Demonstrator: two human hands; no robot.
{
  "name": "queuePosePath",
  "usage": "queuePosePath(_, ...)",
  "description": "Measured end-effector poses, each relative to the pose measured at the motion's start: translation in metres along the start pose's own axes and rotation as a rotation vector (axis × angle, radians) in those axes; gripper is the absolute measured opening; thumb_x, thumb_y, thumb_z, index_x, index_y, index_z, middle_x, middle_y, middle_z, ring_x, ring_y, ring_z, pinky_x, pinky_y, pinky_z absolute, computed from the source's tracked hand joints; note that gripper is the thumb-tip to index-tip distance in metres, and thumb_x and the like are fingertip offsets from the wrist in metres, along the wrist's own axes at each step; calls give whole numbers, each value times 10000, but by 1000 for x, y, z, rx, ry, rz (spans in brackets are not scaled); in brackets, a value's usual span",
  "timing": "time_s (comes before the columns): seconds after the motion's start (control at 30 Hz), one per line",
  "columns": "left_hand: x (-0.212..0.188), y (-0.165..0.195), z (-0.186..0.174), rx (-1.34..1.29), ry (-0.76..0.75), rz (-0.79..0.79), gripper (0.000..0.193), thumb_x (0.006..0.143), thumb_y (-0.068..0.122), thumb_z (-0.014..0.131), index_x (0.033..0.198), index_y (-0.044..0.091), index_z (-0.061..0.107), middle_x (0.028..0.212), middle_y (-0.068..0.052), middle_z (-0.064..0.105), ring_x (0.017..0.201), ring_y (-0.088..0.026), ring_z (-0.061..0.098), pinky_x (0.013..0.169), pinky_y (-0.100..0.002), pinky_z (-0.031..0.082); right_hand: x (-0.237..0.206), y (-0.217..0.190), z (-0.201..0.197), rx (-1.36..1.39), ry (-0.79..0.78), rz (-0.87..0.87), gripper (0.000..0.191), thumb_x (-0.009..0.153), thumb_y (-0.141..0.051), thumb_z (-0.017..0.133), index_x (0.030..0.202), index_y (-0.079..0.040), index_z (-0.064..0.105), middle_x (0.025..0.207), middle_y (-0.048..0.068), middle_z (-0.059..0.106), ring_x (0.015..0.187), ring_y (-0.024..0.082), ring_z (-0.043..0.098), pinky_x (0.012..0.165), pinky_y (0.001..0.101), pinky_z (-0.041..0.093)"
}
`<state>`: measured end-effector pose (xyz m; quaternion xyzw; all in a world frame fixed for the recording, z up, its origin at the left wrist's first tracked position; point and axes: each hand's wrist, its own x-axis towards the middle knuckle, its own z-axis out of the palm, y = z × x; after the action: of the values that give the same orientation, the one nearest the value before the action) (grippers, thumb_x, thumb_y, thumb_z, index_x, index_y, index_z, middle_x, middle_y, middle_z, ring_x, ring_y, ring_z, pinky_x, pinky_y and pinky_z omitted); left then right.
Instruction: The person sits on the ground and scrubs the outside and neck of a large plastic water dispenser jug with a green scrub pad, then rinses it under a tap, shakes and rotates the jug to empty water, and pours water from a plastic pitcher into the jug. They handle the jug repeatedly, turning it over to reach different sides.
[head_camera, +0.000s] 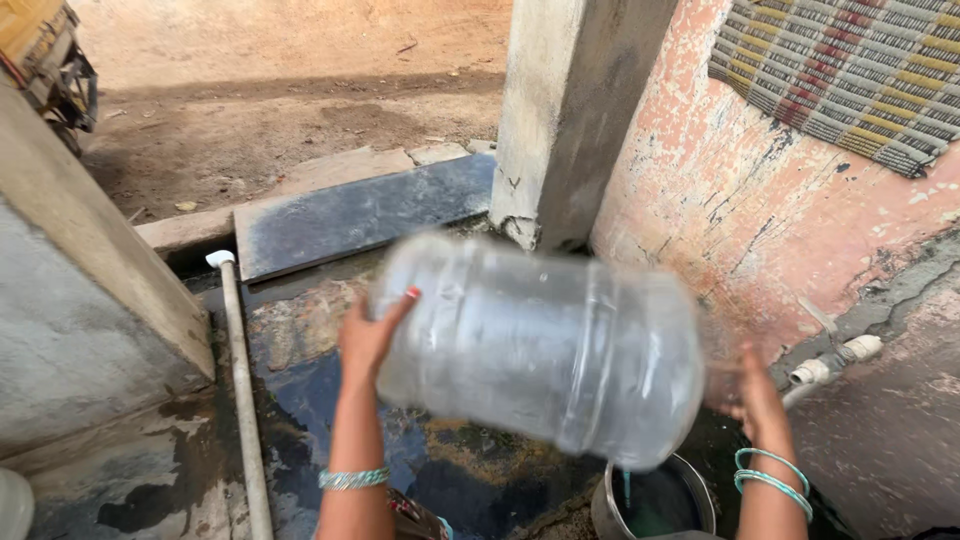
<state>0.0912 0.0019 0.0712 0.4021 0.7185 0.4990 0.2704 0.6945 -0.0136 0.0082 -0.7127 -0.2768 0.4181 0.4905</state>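
I hold a large clear plastic water jug (540, 345) sideways in the air, blurred by motion. My left hand (368, 335) presses against its left end, fingers spread on the plastic. My right hand (757, 398) is at its right end, partly hidden behind the jug. Both wrists wear green bangles. Below the jug's right end stands a round metal pot (612, 505) holding greenish water.
Wet dark stone floor (300, 400) lies underneath. A white pipe (243, 400) runs along the left beside a concrete wall (70, 300). A concrete pillar (570, 110), a peeling pink wall (760, 200) with a woven mat (850, 70), and a pipe fitting (830, 362) stand right.
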Motion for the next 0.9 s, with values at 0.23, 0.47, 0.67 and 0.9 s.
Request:
queuePosePath(0.23, 14, -19, 32, 438, -357, -202, 1129, 588, 823, 789, 1243, -91, 684, 1242, -279, 700, 1124, -365, 732, 990, -414, 563, 21, 27, 18, -343, -24, 276, 649, 1013, -590, 420, 1258, -7, 566, 970, 271, 691, 598, 334, 650, 510, 400, 473)
queuePosePath(0.47, -21, 38, -63, -1011, -318, 528, 789, 783, 496, 937, 1271, -40, 626, 1182, -190, 684, 1078, -275, 666, 1032, -488, 578, -26, -34, -24, 521, -96, -980, 485, 1090, -458, 557, 1184, 17, 577, 1217, 129, 629, 1044, 184, 632, 846, 296, 538)
queuePosePath(0.67, -62, 70, -100, -713, -218, 781, 855, 723, 519, 877, 1359, 64, 532, 1234, -86, 665, 1184, -217, 681, 1086, -396, 566, -64, -41, -15, 208, 26, -1087, 660, 1070, -595, 507, 1221, 43, 584, 1154, 146, 624, 972, 214, 629, 802, 342, 535)
queuePosePath(0.9, -31, 46, -53, -443, -107, 287, 1000, 621, 547, 847, 1414, 7, 565, 1309, -203, 661, 1164, -307, 676, 1018, -457, 545, -12, -8, -9, 341, -59, -525, 867, 1047, -754, 449, 1263, 74, 593, 1081, 165, 619, 887, 250, 626, 751, 395, 532)
